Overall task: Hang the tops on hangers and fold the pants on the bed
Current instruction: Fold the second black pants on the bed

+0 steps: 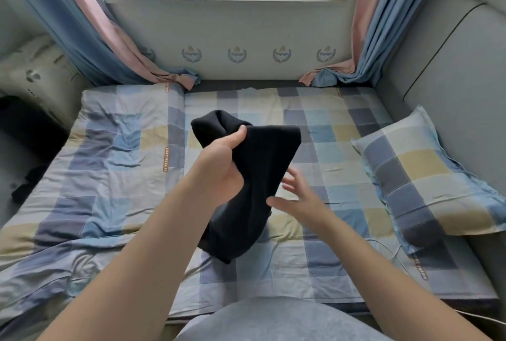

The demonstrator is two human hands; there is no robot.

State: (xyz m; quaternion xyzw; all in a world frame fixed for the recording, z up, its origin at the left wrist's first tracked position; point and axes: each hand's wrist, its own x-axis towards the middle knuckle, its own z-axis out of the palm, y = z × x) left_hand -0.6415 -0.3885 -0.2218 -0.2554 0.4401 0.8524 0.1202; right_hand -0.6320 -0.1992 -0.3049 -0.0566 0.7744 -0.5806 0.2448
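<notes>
While your left hand (pixel 224 165) gripped bunched black knit garment (pixel 262 176) above checked blue-yellow bed (pixel 328 132), your right hand (pixel 298 198) hovered just beside, fingers spread, holding nothing.

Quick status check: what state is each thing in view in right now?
Black garment: bunched, held up above the bed.
Left hand: grips the garment.
Right hand: open, fingers spread, beside the garment.
Pillow: lying flat on the bed.
Quilt: spread out, wrinkled.
Curtains: drawn aside.
</notes>
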